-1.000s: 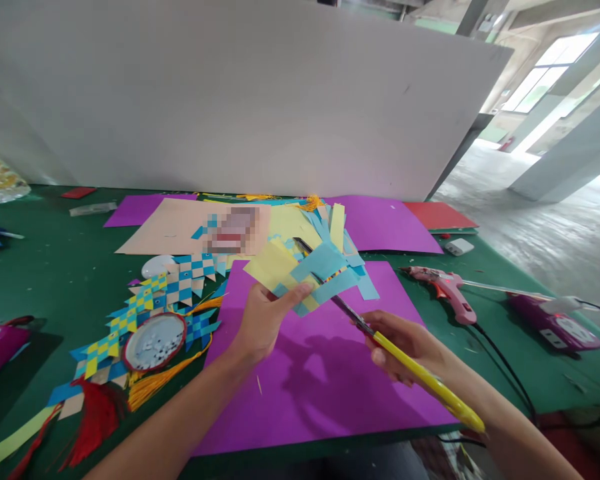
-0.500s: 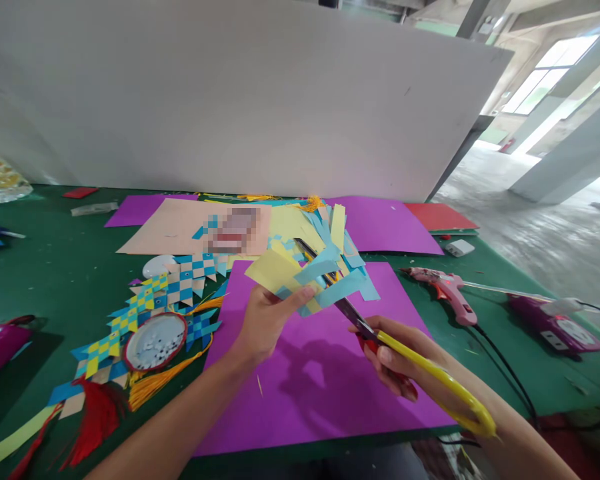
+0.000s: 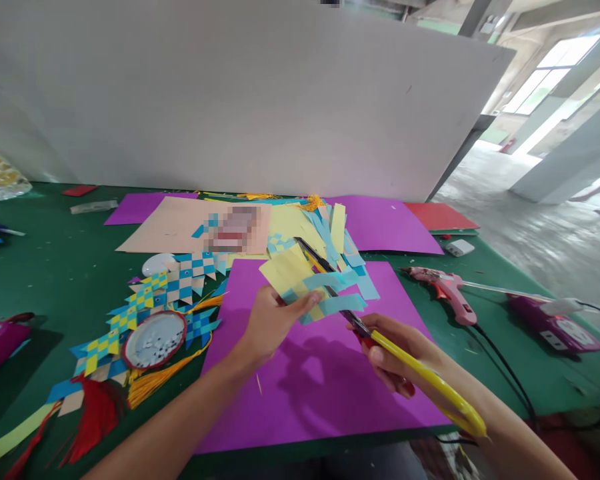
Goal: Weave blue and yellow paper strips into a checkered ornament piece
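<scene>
My left hand (image 3: 275,317) pinches a woven paper piece (image 3: 285,272) between thumb and fingers. It is made of yellow and light blue paper, with loose blue strips sticking out to the right. My right hand (image 3: 395,347) is closed around scissors (image 3: 425,377) with a yellow handle; part of the handle in the palm looks red. Their dark blades reach up to the blue strips, and the tips are partly hidden by the paper. Both hands are above a purple sheet (image 3: 330,407). Behind the paper lies a long black and yellow tool (image 3: 310,252), its kind unclear.
Left are woven paper fish (image 3: 100,347), a round dish (image 3: 155,340) with small dark bits, a yellow tassel (image 3: 167,379) and a red tassel (image 3: 95,417). A pink glue gun (image 3: 447,293) and its cord lie right. Paper strips (image 3: 337,227) are piled behind.
The woven piece in my left hand has shifted slightly right and tilted. The scissors have moved slightly left, their yellow handle appearing narrower. Both hands keep their hold.
</scene>
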`<state>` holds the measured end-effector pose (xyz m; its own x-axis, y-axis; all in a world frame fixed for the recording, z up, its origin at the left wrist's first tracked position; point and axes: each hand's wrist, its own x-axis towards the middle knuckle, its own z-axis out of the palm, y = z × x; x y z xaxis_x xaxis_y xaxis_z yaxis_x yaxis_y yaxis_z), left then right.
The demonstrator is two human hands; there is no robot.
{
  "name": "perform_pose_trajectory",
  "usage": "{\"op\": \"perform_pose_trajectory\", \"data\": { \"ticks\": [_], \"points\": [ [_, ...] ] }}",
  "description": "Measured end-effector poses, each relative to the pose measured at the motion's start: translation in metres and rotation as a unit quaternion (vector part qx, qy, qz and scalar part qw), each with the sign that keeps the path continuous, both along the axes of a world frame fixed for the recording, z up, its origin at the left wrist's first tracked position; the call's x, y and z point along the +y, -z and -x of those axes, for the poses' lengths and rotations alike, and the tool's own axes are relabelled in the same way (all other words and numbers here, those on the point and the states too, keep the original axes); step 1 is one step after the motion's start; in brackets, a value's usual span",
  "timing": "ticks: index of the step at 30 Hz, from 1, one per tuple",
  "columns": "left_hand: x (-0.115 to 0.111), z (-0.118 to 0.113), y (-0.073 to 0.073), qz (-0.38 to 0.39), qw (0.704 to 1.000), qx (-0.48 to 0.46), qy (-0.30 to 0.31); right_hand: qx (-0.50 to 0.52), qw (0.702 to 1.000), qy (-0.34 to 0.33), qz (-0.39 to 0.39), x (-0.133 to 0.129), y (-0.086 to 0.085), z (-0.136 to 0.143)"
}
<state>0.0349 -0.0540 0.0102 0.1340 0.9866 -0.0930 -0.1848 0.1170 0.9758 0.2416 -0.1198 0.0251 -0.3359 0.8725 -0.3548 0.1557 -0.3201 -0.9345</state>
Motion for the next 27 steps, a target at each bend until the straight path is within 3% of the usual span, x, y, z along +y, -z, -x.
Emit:
{"op": "perform_pose_trajectory", "data": {
  "ticks": [17, 27],
  "points": [
    [0.001, 0.001, 0.009, -0.008, 0.999, -0.040, 0.002, -0.155, 0.982, -0.007, -0.108, -0.001, -0.005, 0.012],
    [0.001, 0.001, 0.010, -0.016, 1.000, -0.025, 0.004, -0.187, 0.973, -0.001, -0.133, -0.002, -0.005, 0.014]
  ]
}}
